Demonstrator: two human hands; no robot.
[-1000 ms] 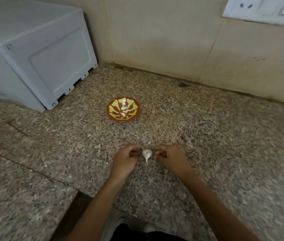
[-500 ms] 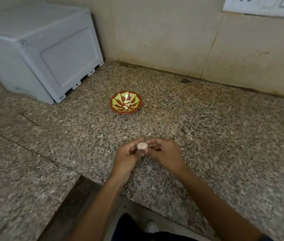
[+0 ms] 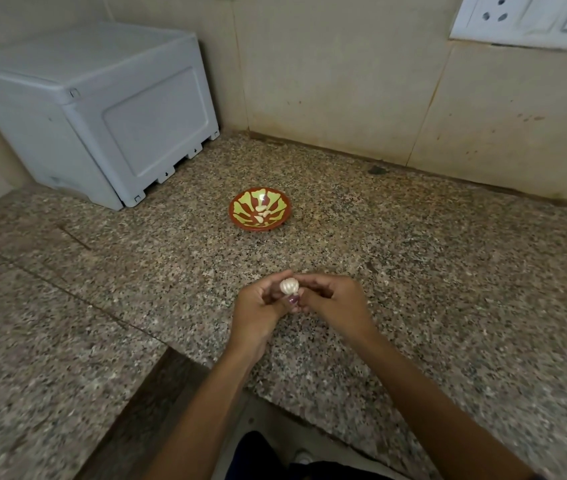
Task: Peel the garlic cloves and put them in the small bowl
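Note:
A small white garlic bulb (image 3: 289, 286) is held between both hands above the speckled granite counter (image 3: 413, 265). My left hand (image 3: 259, 313) grips it from the left with curled fingers. My right hand (image 3: 332, 301) pinches it from the right. Farther back on the counter stands the small red bowl (image 3: 237, 211) with a yellow-green pattern. A few peeled cloves (image 3: 262, 211) lie inside it.
A grey plastic box (image 3: 102, 109) stands at the back left against the wall. Tiled walls meet in the corner behind the bowl, with a white socket plate (image 3: 531, 20) at the top right. The counter's front edge steps back below my forearms.
The garlic has been turned in my hands: its pointed tip faced down a second ago, and its rounded side now faces up. My hands have closed nearer together round it.

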